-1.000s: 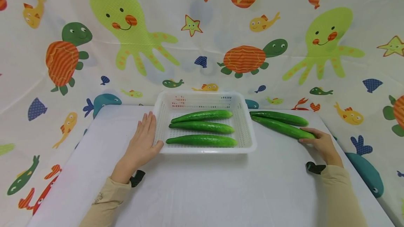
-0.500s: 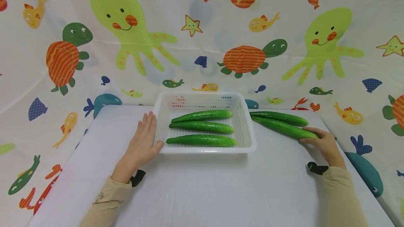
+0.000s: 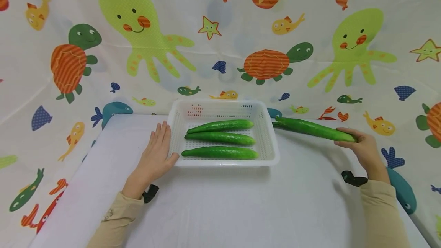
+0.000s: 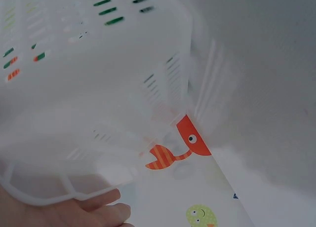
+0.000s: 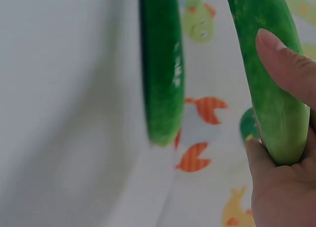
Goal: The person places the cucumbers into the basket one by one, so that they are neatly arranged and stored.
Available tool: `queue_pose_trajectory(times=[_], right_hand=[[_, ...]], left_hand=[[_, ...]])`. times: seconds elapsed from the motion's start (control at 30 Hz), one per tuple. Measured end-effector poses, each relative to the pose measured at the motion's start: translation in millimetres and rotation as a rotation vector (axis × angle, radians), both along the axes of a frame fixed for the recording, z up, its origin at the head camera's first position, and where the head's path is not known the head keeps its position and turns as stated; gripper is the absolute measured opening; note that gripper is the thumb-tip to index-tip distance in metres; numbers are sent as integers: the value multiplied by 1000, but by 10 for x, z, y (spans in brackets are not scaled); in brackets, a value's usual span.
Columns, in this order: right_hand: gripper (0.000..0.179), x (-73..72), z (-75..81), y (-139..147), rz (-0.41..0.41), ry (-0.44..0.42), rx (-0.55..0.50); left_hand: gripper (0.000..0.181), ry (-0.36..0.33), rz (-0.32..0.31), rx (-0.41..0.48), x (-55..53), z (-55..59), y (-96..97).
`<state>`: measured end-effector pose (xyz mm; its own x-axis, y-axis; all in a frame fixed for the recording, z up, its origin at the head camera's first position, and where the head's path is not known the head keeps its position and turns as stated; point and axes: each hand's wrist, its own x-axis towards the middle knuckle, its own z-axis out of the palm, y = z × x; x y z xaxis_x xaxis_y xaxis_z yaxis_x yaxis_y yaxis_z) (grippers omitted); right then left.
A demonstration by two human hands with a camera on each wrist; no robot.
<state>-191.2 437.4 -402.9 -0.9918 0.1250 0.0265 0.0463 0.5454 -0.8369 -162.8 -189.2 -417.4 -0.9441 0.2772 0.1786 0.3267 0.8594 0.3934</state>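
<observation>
My right hand [image 3: 366, 152] grips a long green cucumber [image 3: 311, 128] by its right end, raised off the table at the right. In the right wrist view the thumb [image 5: 286, 64] lies along that cucumber. A second cucumber [image 5: 163, 74] is below it; the head view shows only its thin tip, the rest being covered. With fingers straight, my left hand [image 3: 155, 158] lies against the left side of a white perforated basket [image 3: 224, 163], its thumb at the near left corner. Inside are 3 cucumbers [image 3: 219, 153], lying roughly side by side.
The white tabletop [image 3: 234, 206] extends in front of the basket and to both sides. Behind it hangs a curtain [image 3: 220, 83] printed with sea animals, close to the basket's back wall.
My right hand has lifted its cucumber from beside the other one and moved slightly right. That cucumber now hangs above the other. The left hand and basket have stayed put.
</observation>
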Motion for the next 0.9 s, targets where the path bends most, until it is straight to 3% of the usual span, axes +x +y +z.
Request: queue_pose_trajectory(times=[0.37, 0.53, 0.77, 0.9], right_hand=[[59, -31, 469, -486, 6, 95, -4], [53, -47, 648, -795, 41, 173, -92], [52, -102, 809, -1279, 104, 167, -187], [52, -114, 827, -1570, 165, 164, -171]], left_hand=[[85, 2, -1, 8, 17, 30, -4], [86, -4, 4, -1, 1, 5, -8], [86, -2, 4, 5, 0, 2, -10], [86, 0, 4, 9, -4, -4, -3]])
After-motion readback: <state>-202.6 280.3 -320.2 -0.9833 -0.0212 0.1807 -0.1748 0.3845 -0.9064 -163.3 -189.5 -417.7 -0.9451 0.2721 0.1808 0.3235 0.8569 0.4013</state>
